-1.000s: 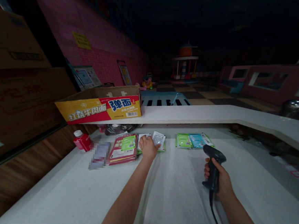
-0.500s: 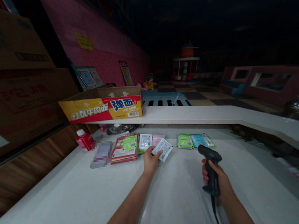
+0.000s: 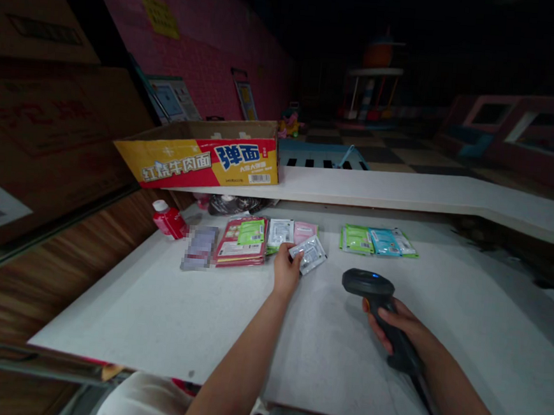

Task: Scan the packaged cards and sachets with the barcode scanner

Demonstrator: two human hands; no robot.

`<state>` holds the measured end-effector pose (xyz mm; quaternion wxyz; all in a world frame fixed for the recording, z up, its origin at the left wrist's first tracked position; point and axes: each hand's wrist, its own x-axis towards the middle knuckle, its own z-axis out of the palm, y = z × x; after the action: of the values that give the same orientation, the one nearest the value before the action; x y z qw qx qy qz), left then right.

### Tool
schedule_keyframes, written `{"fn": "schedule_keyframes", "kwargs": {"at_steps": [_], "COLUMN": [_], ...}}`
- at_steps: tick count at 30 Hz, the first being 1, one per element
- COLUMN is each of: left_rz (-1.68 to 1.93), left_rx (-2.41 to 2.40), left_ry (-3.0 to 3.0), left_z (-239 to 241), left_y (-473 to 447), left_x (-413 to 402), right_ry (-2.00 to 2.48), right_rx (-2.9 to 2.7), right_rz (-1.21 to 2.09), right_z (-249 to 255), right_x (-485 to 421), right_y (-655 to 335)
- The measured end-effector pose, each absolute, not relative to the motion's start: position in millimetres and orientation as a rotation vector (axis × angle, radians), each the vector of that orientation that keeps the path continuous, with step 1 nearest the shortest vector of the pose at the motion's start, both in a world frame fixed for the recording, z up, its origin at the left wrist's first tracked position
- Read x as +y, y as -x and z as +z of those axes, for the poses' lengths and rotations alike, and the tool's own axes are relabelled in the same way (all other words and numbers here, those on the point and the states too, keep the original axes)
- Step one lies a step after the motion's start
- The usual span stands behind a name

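Between its thumb and fingers my left hand (image 3: 287, 269) pinches a silver-white sachet (image 3: 311, 255), printed side up, above the white counter. My right hand (image 3: 404, 329) is wrapped round the handle of a black barcode scanner (image 3: 369, 284), its head pointing left toward the sachet and a small blue light lit on top. Beyond the left hand lie another white sachet (image 3: 281, 232) and a pink packet (image 3: 306, 230). Left of these, a green packet (image 3: 251, 232) rests on a stack of red packets (image 3: 240, 249). Green packets (image 3: 357, 239) and blue packets (image 3: 384, 241) lie farther right.
A red bottle with a white cap (image 3: 169, 219) stands at the counter's left, beside a blurred-out purple-grey item (image 3: 199, 247). Along the back runs a raised white ledge (image 3: 379, 187) carrying an open noodle carton (image 3: 204, 161). Large cardboard boxes (image 3: 57, 132) are stacked at left.
The scanner has swung left and tilted toward the sachet, and a blue light now shows on it. The left hand still holds the sachet. The camera view has tipped downward.
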<state>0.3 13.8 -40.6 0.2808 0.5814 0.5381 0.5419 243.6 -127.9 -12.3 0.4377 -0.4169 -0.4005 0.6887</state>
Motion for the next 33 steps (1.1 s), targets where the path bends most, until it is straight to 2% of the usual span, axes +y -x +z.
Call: {"fn": "schedule_keyframes", "kwargs": {"at_steps": [17,33], "left_rz": [1.445,1.511], "left_rx": [1.429,1.171], "left_ry": [-1.537,-1.293], "left_z": [-41.4,-29.7], "left_y": [-1.7,-22.3], "left_x": [13.6,9.0], "right_ry": [1.009,0.88], "right_rx": [-0.958,-0.371], "right_rz": [1.655,1.17], "right_z": [-11.2,-15.6], "right_x": [-130.8,-98.7], "right_y": [-245.7,-268.3]}}
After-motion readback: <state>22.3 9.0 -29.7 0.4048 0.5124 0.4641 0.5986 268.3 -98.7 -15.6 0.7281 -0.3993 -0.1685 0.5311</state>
